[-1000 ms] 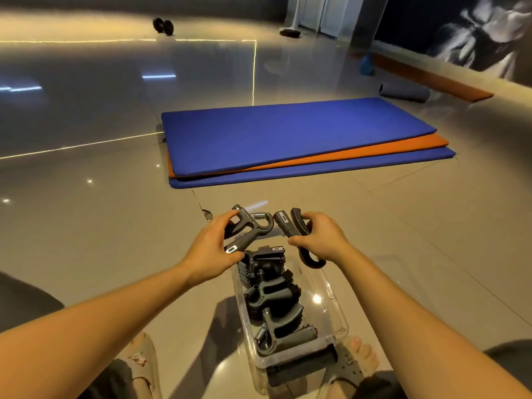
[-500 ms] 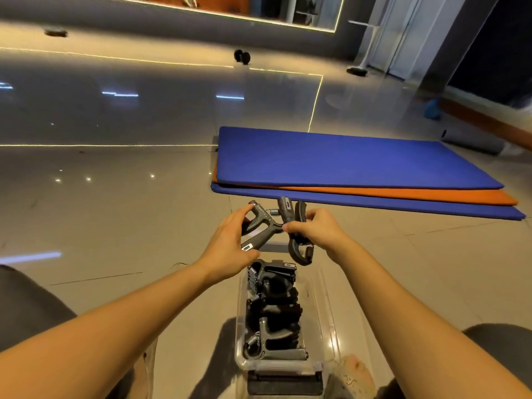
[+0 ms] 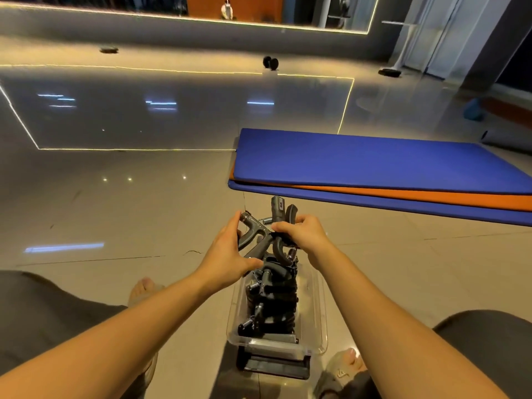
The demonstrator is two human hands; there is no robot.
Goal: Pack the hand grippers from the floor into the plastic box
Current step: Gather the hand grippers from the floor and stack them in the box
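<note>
— Hand grippers [image 3: 273, 300] already fill the middle of the clear plastic box [image 3: 320, 309], don't they? We see a dark pile of them, handles and springs tangled, running the length of it.
— We do, though we cannot tell how many. The box stands on the tiled floor [image 3: 144, 226] between our two feet. The left foot [image 3: 144, 286] is off to one side with its toes showing, and the right foot [image 3: 347, 364] is near the box's close corner.
— And what are our hands doing?
— Both are full. Our left hand [image 3: 227, 251] wraps thumb and fingers about a grey gripper [image 3: 254, 230], one handle of which slants up and away from us. Our right hand [image 3: 305, 234] curls over a black gripper [image 3: 277, 210], with one handle standing up above the knuckles and the curved one hanging below.
— Are the two touching?
— They cross each other between the hands, just above the far end of the box and the pile in it.
— What lies under the near end of the box?
— A flat dark thing [image 3: 273, 367]; we cannot tell what it is.
— And beyond?
— Three mats are stacked just past our hands: a blue mat [image 3: 359, 159] on top, an orange mat [image 3: 446, 198] under it, and a lower blue mat [image 3: 374, 207] at the bottom. Far off, a black dumbbell [image 3: 270, 62] sits on the shiny floor, and a rolled grey mat [image 3: 506, 141] lies at the right edge.
</note>
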